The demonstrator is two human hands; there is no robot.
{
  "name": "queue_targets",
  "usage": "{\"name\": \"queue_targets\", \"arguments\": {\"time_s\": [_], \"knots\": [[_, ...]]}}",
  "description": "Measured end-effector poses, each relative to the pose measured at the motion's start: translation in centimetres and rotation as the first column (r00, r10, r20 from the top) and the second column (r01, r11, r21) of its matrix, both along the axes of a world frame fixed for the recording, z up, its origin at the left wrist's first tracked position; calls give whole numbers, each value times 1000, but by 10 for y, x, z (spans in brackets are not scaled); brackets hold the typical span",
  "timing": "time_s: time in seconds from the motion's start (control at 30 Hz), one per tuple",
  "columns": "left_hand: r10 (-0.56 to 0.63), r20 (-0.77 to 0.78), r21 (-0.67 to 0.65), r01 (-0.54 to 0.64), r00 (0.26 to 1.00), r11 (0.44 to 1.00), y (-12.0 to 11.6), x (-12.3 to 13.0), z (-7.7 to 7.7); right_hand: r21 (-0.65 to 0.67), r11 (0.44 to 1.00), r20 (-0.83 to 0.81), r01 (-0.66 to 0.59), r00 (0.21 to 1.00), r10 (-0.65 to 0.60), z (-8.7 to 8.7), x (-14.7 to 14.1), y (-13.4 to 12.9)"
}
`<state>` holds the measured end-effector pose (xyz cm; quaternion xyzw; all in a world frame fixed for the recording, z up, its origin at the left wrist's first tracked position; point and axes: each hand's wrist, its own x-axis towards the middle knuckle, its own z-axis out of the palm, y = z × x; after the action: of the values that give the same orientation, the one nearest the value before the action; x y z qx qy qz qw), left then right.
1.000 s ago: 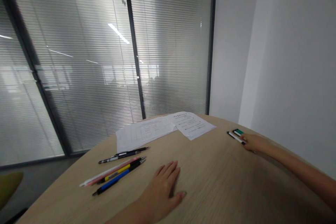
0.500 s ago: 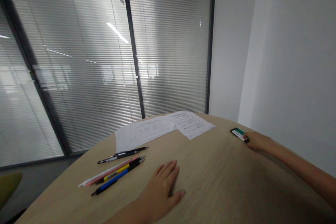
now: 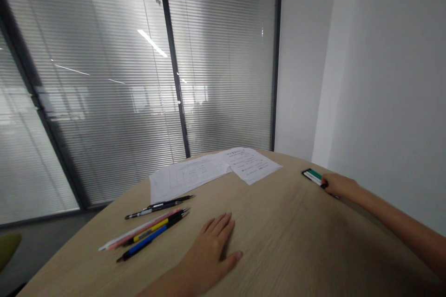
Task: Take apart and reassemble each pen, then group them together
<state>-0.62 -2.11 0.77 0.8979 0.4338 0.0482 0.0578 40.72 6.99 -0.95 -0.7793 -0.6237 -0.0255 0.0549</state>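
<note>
My left hand (image 3: 212,253) lies palm down on the wooden table (image 3: 272,232), fingers stretched out and thumb apart, holding nothing. To its left rests a loose group of pens, among them a blue pen (image 3: 142,243), a yellow-and-black pen (image 3: 153,232) and a pink pen (image 3: 139,233). Far to the right, my right hand (image 3: 337,185) grips the near end of a dark-edged phone (image 3: 312,176) whose face shows green and white. The phone lies flat or nearly so at the table; its near end is hidden by the fingers.
Behind the pens are dark pens (image 3: 160,206) and printed sheets: one with a grid (image 3: 188,177), another with lines of text (image 3: 256,165). The table's curved far edge runs near a glass partition with blinds (image 3: 223,69) and a white wall (image 3: 383,65).
The view has turned slightly to the right, so everything sits a little further left. Both hands keep nearly the same places on the table.
</note>
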Motion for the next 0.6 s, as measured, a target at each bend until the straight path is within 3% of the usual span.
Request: {"name": "queue_targets", "arguments": {"time_s": [0.4, 0.6], "knots": [[-16, 15, 66, 15, 1000, 998, 5, -4, -9, 46, 998, -29, 53, 998, -52, 8, -5, -5], [-18, 33, 66, 15, 999, 998, 8, -5, -11, 198, 979, -118, 51, 993, -27, 12, 1, 3]]}}
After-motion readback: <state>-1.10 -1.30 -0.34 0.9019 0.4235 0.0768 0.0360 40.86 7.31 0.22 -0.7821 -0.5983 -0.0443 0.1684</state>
